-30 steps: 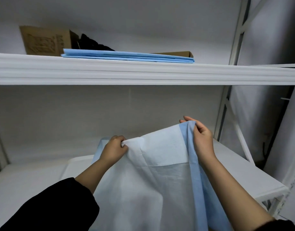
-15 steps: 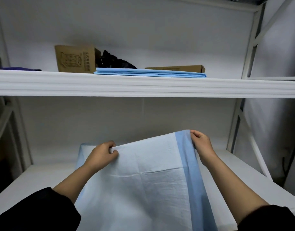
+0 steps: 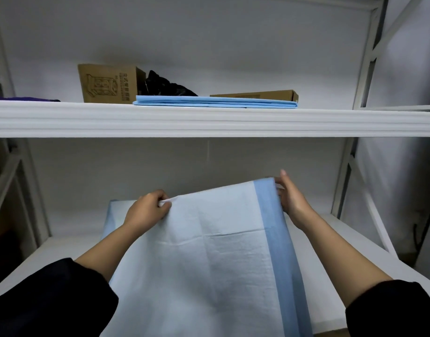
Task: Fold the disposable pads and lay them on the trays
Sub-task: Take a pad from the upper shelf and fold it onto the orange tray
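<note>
I see the left hand (image 3: 145, 210) pinching the pad (image 3: 209, 263) at its top edge and the right hand (image 3: 290, 199) gripping its blue-bordered far corner, the sheet held up over the lower shelf (image 3: 355, 249), with folded pads (image 3: 215, 102) stacked on the upper shelf (image 3: 209, 120).

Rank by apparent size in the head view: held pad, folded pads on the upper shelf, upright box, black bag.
1. Held pad, though nearest the camera.
2. Folded pads.
3. Upright box.
4. Black bag, partly hidden.
</note>
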Available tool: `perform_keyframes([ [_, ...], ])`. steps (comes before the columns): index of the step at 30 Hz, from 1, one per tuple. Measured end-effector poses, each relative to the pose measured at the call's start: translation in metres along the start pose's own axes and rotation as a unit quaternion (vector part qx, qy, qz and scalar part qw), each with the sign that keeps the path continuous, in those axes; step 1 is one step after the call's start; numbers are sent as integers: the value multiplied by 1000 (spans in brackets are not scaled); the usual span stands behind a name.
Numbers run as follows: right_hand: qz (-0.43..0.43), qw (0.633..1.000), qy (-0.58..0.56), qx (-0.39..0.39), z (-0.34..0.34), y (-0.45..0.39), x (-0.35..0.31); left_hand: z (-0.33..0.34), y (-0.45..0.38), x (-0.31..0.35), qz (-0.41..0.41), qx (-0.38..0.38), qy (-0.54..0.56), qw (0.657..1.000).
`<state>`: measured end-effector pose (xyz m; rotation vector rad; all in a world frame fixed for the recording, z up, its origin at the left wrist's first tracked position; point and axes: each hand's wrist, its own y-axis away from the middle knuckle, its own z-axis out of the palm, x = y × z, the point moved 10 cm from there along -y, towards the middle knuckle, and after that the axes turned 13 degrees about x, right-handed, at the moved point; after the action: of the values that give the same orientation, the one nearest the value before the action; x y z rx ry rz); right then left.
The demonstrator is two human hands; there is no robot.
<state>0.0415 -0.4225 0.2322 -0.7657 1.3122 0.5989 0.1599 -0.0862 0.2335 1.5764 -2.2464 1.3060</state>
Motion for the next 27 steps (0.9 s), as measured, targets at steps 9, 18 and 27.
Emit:
perform_keyframes([
  [9, -103, 987, 103, 69, -27, -12, -10, -2, -4, 11, -8, 8, -13, 1000],
  [18, -133, 954, 192, 191, -50, -18, -11, -3, 4, 27, 23, 22, 10, 999],
  [27, -526, 710, 466, -41, 142, 78, -40, 7, 13, 84, 125, 94, -88, 984],
])
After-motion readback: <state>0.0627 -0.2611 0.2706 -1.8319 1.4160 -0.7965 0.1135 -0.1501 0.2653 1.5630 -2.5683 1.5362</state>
